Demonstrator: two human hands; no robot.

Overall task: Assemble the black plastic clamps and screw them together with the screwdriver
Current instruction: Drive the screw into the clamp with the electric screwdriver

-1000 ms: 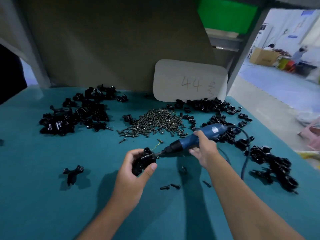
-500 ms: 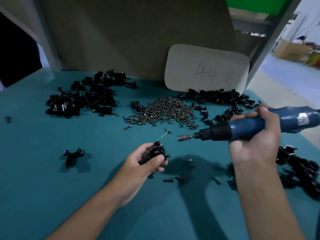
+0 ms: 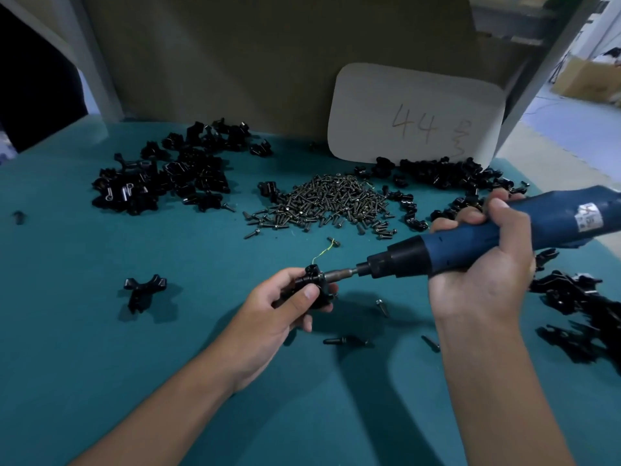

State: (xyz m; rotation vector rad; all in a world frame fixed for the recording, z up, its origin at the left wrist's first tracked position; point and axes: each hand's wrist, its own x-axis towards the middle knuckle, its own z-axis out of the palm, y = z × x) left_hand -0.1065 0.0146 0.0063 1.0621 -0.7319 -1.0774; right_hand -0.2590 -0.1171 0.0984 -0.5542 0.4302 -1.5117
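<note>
Here, hands grip clamp and screwdriver before a card marked "44".

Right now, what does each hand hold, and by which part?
Left hand grips the black clamp around its body; right hand grips the screwdriver around its blue barrel.

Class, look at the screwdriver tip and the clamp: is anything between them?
Nothing visible. The screwdriver, gripped by the right hand, has its bit against the clamp held in the left hand.
</note>
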